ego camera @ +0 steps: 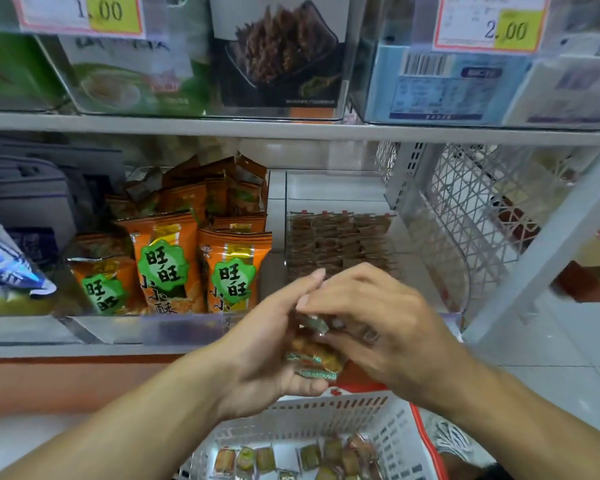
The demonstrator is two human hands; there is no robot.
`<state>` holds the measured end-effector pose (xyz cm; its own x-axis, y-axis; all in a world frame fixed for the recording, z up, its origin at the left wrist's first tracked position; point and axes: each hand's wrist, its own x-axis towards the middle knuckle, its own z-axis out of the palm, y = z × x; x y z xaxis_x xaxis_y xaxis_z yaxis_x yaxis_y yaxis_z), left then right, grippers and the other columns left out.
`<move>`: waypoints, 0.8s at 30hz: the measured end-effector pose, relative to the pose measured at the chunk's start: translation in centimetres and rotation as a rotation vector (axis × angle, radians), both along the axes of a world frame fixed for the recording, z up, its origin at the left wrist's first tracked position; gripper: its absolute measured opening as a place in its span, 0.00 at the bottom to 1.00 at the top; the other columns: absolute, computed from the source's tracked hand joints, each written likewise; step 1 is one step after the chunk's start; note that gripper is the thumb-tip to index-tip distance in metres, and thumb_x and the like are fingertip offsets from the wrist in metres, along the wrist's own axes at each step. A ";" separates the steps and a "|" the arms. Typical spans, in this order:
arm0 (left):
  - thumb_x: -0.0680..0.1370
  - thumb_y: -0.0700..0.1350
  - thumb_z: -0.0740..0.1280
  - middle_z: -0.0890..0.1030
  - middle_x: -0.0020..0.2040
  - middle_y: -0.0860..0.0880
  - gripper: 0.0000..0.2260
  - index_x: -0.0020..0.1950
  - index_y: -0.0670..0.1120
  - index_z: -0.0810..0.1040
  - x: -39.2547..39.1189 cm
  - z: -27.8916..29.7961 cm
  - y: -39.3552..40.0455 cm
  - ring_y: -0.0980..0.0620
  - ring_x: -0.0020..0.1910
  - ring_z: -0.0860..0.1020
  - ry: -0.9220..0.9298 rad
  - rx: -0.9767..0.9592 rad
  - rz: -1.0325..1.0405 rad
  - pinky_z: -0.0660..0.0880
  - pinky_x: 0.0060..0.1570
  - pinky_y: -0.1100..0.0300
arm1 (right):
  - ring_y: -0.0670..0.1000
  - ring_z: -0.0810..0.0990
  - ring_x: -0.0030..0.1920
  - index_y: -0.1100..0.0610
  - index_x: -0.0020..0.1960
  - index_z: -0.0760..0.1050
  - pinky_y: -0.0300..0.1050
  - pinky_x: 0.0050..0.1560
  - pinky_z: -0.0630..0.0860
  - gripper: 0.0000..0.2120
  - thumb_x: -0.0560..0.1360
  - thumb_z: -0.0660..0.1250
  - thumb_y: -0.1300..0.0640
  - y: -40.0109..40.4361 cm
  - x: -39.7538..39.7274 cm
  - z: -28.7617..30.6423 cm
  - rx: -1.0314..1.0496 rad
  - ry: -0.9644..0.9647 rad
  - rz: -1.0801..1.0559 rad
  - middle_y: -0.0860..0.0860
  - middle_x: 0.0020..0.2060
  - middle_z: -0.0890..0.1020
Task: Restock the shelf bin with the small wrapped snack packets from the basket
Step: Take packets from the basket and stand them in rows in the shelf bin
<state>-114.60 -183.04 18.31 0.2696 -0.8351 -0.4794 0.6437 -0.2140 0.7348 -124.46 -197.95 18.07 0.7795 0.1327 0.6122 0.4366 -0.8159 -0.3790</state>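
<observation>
The white slatted plastic basket (326, 420) is cut off by the bottom edge, so only some of the small wrapped snack packets (312, 457) in it show. The left hand (274, 344) and right hand (378, 323) hide most of the small bunch of wrapped packets (314, 363) between them; their number cannot be told. The white-and-yellow price tags (82, 13) on the upper shelf are cut by the top edge, their small print blurred.

two bare forearms enter from the bottom corners, with no sleeves, watch or bracelet on the parts that show. the left hand (267, 344) is bare, with short nails. the right hand (378, 327) is bare too and wears a ring (370, 336) on one finger, a dark band, too blurred to make out more.
</observation>
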 end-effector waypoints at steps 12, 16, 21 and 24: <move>0.69 0.57 0.71 0.87 0.45 0.45 0.16 0.48 0.49 0.88 0.2 -0.9 0.0 0.50 0.41 0.86 -0.130 -0.010 0.263 0.82 0.34 0.54 | 0.53 0.84 0.58 0.56 0.50 0.67 0.48 0.60 0.80 0.19 0.72 0.70 0.76 -1.0 -0.8 1.0 1.016 0.184 -0.109 0.51 0.58 0.85; 0.72 0.57 0.71 0.86 0.44 0.48 0.15 0.53 0.51 0.87 -0.5 -1.1 -0.2 0.52 0.41 0.85 -0.209 -0.054 0.220 0.84 0.42 0.52 | 0.46 0.84 0.58 0.52 0.44 0.79 0.39 0.54 0.80 0.15 0.69 0.77 0.70 -0.4 -0.5 0.3 0.878 0.110 -0.230 0.46 0.55 0.86; 0.68 0.58 0.73 0.84 0.49 0.44 0.22 0.58 0.48 0.85 -1.3 -1.5 -0.4 0.49 0.43 0.84 -0.198 -0.109 0.219 0.84 0.43 0.52 | 0.44 0.84 0.57 0.47 0.52 0.86 0.33 0.54 0.78 0.23 0.71 0.73 0.74 0.4 -0.7 -0.3 0.800 0.082 -0.195 0.43 0.60 0.83; 0.67 0.56 0.75 0.85 0.50 0.45 0.21 0.57 0.50 0.86 -1.2 -1.5 -0.5 0.48 0.44 0.85 -0.223 -0.119 0.228 0.83 0.44 0.53 | 0.40 0.79 0.63 0.44 0.55 0.85 0.32 0.60 0.74 0.28 0.74 0.67 0.76 0.3 -1.0 -0.2 0.720 0.124 -0.201 0.41 0.63 0.81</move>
